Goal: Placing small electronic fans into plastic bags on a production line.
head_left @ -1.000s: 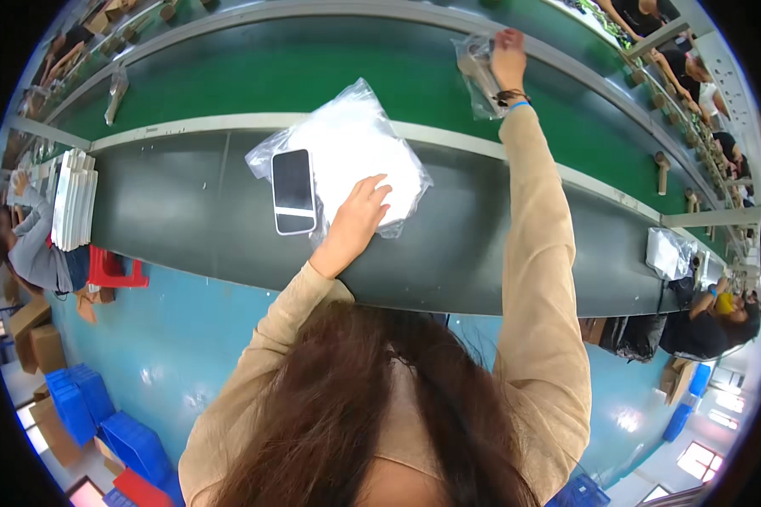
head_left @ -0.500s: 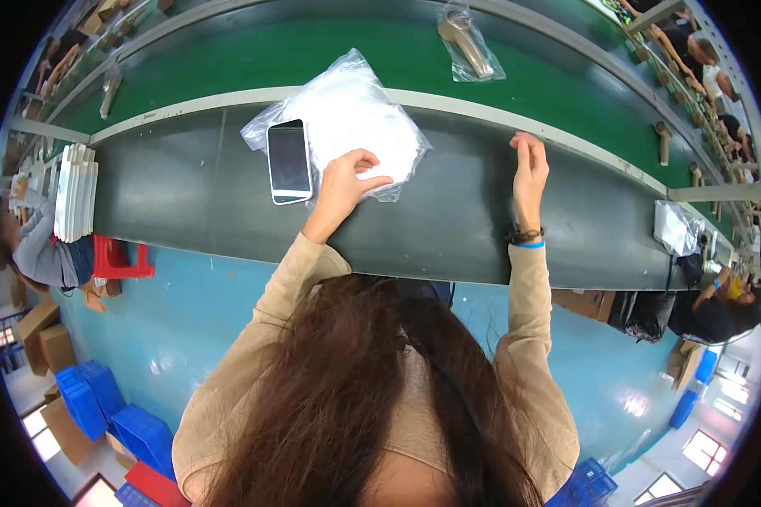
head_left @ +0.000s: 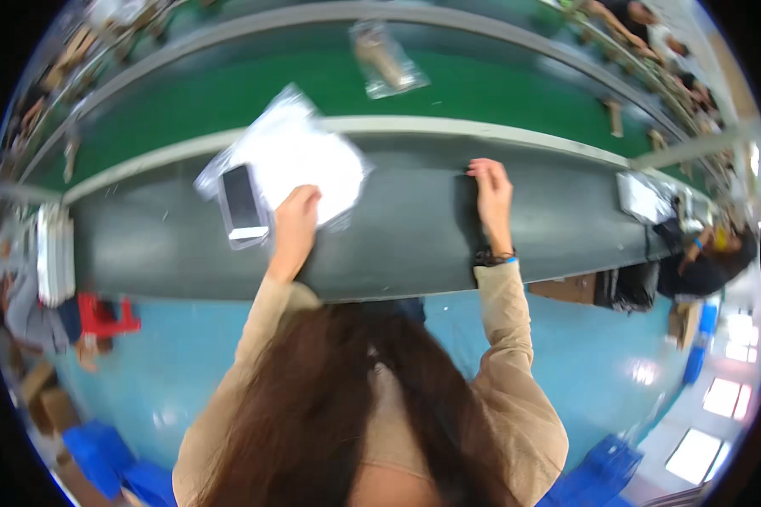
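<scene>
My left hand point(head_left: 296, 221) is at the near edge of a stack of clear plastic bags point(head_left: 300, 160) that looks bright white. Its fingers are bent and smeared by motion, so whether they grip the plastic cannot be told. Beside that hand, a white-framed phone point(head_left: 242, 203) with a dark screen lies partly over the bags' left side. My right hand point(head_left: 493, 198) is held above the dark worktop, well to the right of the bags. Its fingers are loosely bent, the hand is open, and nothing shows in it.
Behind the worktop's pale rail runs a green conveyor belt point(head_left: 499, 101) carrying a bagged tan part point(head_left: 386, 61). Pale flat pieces point(head_left: 55, 253) stand at the left end, and a filled plastic bag point(head_left: 647, 198) lies at the right end. Other people sit at both sides.
The whole view has shifted, with the worktop sitting lower and more to the left. My left hand's fingers look more curled, and the thumb gap seen before is hidden. My right hand remains raised.
</scene>
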Available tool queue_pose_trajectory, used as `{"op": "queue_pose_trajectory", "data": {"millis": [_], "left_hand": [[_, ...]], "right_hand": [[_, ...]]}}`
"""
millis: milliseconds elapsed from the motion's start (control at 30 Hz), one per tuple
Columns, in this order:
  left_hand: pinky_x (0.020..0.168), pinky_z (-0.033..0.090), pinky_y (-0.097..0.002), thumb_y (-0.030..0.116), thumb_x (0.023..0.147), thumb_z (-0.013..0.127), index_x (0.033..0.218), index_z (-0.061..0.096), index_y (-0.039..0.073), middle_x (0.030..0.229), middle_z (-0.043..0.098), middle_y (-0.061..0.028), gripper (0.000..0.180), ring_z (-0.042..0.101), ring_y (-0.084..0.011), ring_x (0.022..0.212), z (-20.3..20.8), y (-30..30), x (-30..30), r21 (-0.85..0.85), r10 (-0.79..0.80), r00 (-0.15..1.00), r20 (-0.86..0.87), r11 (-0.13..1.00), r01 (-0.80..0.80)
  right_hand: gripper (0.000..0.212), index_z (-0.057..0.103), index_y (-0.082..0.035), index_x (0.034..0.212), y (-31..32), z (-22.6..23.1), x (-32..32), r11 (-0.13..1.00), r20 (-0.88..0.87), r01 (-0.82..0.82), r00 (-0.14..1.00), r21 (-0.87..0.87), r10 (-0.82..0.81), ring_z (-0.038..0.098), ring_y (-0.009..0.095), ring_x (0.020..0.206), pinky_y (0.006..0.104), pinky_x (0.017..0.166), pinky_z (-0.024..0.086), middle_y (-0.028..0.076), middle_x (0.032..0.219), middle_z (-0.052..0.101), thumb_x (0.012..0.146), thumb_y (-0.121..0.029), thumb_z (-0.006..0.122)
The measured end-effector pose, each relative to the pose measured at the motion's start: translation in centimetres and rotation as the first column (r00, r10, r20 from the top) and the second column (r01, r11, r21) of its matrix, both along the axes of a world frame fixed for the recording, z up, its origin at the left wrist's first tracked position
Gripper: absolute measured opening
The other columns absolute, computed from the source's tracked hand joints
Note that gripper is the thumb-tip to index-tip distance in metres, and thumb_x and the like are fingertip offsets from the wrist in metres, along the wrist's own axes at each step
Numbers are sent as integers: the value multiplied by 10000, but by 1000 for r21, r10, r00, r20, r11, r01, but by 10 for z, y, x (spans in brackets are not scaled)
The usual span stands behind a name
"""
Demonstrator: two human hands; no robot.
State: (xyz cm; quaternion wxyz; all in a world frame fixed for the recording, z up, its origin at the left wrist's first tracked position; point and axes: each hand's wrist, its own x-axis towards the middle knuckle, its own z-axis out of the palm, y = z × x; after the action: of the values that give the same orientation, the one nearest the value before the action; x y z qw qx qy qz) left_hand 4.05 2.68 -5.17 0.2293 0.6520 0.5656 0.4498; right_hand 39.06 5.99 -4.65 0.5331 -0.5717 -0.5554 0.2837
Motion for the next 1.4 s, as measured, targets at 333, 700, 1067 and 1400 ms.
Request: {"op": "queue_pose_trajectory", "data": {"millis": [333,700,1067,1400], "left_hand": [[808,489,-309,-31,853,595,1102,617,-13,1061,632,-138,250,606,-233,906,2,-3,14,-6,40,992,-118,999,-41],[751,505,-301,-120,791,578,1096,616,-51,1076,633,-182,315,612,-243,920,-19,-10,8,85,155,961,-227,987,-139],[895,442,-421,-91,767,596,1097,631,-22,1080,637,-177,339,576,-358,994,-6,-18,20,140,172,887,-429,983,-122],[934,429,-388,-19,879,509,1181,617,3,1184,615,-178,322,565,-344,1060,13,-1,20,30,24,983,-184,999,-19]], "right_hand": [[279,603,-59,995,159,23,303,729,716,623,367,285,-594,637,352,877,448,739,503,160,941,654,892,-317,596],[389,529,-166,1260,292,11,446,645,728,401,-570,650,-380,562,291,994,399,777,471,86,1148,569,871,-164,543],[237,614,-169,1062,345,-10,477,845,697,301,-709,441,-111,567,227,828,364,674,463,55,956,565,833,-186,557],[540,470,25,1254,163,117,219,936,285,318,893,151,-349,615,210,971,341,821,508,133,1125,606,842,-215,723]]}}
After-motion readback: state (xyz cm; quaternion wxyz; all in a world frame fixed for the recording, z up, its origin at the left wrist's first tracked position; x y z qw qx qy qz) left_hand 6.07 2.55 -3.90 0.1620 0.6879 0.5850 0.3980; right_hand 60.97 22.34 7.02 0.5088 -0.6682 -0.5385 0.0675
